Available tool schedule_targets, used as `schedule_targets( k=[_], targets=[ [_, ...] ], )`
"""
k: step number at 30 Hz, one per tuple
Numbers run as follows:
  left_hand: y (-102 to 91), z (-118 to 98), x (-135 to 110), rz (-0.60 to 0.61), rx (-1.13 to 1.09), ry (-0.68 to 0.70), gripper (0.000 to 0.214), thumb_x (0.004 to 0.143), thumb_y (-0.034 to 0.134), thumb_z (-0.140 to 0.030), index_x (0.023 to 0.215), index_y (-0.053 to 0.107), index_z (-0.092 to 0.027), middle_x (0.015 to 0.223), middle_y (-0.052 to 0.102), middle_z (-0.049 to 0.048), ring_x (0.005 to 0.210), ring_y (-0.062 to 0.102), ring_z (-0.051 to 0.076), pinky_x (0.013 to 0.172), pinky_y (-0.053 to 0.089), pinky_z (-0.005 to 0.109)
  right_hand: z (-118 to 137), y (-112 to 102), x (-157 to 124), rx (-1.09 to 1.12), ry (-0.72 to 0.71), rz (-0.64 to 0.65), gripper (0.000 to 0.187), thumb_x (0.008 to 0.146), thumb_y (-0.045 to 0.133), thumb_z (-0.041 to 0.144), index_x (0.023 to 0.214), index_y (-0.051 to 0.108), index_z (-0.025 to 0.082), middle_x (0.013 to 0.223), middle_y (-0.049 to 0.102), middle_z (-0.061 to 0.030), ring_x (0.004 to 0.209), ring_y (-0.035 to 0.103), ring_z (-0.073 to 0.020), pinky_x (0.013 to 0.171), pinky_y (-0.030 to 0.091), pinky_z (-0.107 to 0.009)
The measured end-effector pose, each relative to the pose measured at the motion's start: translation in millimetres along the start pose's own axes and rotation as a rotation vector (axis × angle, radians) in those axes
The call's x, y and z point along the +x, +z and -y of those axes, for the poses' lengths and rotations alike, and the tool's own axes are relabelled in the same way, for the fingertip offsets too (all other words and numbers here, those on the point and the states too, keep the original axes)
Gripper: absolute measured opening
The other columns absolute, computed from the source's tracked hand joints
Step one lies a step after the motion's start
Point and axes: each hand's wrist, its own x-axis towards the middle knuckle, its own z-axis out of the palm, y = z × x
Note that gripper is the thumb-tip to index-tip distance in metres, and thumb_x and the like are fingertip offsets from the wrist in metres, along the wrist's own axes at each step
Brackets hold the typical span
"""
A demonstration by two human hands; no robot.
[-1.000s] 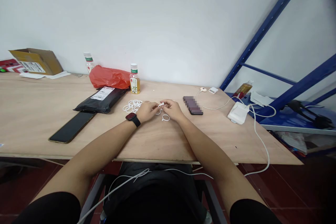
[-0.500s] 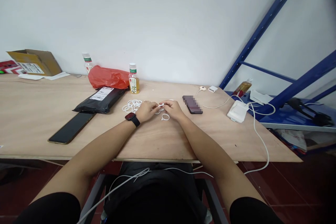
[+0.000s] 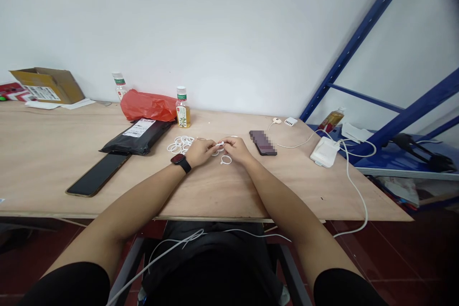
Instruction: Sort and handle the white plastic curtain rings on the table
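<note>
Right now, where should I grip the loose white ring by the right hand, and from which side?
Pinch the white ring by its near rim from above with the right hand: it lies flat on the table, clear of the pile.

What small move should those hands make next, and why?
Probably finish with the small white loop pinched between the left hand and right hand before taking another: both hands are occupied there, and the pile of white loops lies within easy reach.
</note>
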Motion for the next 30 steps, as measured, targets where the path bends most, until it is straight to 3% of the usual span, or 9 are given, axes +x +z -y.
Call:
schedule_targets(
  k=[12,16,20,25,30],
  targets=[
    [-0.6,-6.6,-0.2,0.026,-0.028,0.044,0.034,0.097,0.049,-0.042,0.083,0.069,-0.019,0.080,0.073,0.0043,0.077,0.065,0.018,0.077,0.044,0.030,-0.7,0.7,2.0,-0.122,-0.024,-0.057,0.025,0.073,0.047,0.017,0.074,0.073,0.019,0.063,0.067,0.0006,0.058,0.060,-0.0139,0.058,0.045,-0.023],
    [0.8,-7.4,-0.9,0.041,-0.044,0.050,0.025,0.095,0.051,-0.037,0.098,0.070,-0.020,0.088,0.074,0.0043,0.084,0.067,0.019,0.082,0.046,0.032,-3.5,-3.0,4.4,-0.207,-0.062,-0.166,0.028,0.077,0.047,0.017,0.079,0.075,0.021,0.070,0.071,-0.0003,0.071,0.065,-0.0164,0.067,0.047,-0.025],
    [3.6,-4.8,-2.5,0.043,0.001,0.077,0.031,0.093,0.053,-0.033,0.118,0.066,-0.019,0.106,0.073,0.0084,0.100,0.065,0.024,0.093,0.046,0.039,-7.1,-12.7,6.6,-0.322,-0.083,-0.318,0.031,0.081,0.048,0.019,0.095,0.076,0.021,0.089,0.075,-0.0036,0.082,0.066,-0.0191,0.077,0.049,-0.028],
    [8.7,-2.9,-6.2,0.160,-0.006,0.254,0.030,0.090,0.054,-0.025,0.115,0.071,-0.026,0.123,0.065,0.0084,0.113,0.060,0.024,0.103,0.042,0.041,-13.9,-23.1,7.8,-0.510,-0.115,-0.375,0.031,0.082,0.052,0.019,0.105,0.074,0.021,0.107,0.072,-0.0075,0.097,0.064,-0.0219,0.090,0.048,-0.033],
    [12.7,-3.7,-8.8,0.223,0.036,0.266,0.023,0.090,0.056,-0.026,0.102,0.075,-0.029,0.128,0.061,0.0079,0.118,0.056,0.027,0.105,0.039,0.045,-18.4,-24.1,8.5,-0.535,-0.114,-0.342,0.036,0.079,0.048,0.010,0.103,0.073,0.019,0.108,0.069,-0.0082,0.101,0.063,-0.0219,0.093,0.048,-0.034]
  ],
)
